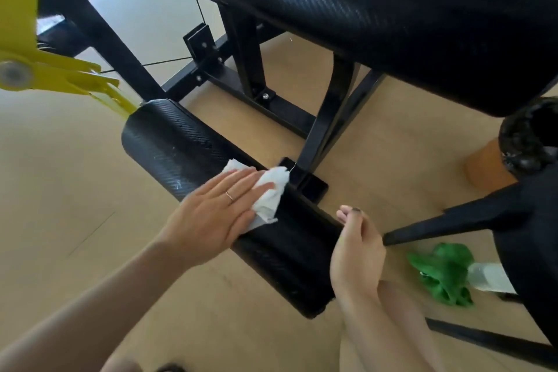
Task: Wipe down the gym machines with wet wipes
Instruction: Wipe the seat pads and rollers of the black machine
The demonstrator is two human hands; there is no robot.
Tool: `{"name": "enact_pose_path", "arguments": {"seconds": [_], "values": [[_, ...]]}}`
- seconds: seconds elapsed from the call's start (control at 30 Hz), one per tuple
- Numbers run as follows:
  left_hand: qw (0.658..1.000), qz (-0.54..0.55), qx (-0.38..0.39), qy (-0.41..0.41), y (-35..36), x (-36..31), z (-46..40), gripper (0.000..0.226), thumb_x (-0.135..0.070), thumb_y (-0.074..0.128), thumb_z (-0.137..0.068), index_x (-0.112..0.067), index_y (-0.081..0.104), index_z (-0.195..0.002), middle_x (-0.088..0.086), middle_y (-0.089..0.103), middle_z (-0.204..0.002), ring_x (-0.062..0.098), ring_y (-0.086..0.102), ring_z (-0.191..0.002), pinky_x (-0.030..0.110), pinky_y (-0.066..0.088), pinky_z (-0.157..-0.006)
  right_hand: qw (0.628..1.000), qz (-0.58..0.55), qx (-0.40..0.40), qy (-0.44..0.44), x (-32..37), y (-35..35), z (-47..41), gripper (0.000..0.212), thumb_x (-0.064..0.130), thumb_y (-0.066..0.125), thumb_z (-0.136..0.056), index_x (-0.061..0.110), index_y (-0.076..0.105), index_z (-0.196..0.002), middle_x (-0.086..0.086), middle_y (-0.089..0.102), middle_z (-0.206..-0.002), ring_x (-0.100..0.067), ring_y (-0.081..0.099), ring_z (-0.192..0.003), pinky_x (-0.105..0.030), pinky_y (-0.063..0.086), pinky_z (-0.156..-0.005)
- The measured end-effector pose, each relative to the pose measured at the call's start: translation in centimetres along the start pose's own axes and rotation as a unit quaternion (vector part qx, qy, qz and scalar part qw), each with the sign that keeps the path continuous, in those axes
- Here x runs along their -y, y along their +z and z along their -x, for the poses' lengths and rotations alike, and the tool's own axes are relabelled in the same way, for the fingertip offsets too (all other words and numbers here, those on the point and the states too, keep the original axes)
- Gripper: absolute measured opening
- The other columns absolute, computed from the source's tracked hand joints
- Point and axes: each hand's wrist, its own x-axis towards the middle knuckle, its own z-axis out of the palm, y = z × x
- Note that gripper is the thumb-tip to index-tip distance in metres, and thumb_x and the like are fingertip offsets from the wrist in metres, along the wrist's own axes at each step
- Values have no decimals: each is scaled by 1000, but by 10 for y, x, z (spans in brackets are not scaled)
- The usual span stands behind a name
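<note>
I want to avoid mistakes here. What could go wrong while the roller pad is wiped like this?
The wipe is bunched under the flat left hand, so it may slip or miss parts of the roller pad. The right hand holds only the pad's end, so the pad might turn under pressure. The green item on the floor could trip someone.
</note>
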Motion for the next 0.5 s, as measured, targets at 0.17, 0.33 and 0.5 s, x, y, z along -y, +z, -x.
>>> {"name": "enact_pose_path", "arguments": {"seconds": [0.17,0.33,0.5], "values": [[992,20,-62,-112,6,48,1,50,-29,27,-108,-6,45,-148,12,48,-151,27,36,-145,44,25,-122,999,-40,-23,-8,-7,1,-2,40,40,34,-106,31,72,-113,17,71,-116,-3,60,-114,-32,42,-99],[996,20,-73,45,14,-22,9,52,-33,18,-110,-11,36,-154,10,33,-161,24,24,-152,44,15,-125,989,-25,-141,-40,-7,13,6,43,42,34,-105,26,73,-100,11,73,-104,-12,66,-105,-24,42,-80],[985,-14,-84,150,21,-41,2,53,-35,19,-110,-13,27,-158,10,30,-163,25,24,-151,42,12,-126,975,126,-181,-32,1,12,24,57,49,24,-107,18,70,-96,-5,71,-100,-31,62,-99,-40,45,-86]]}}
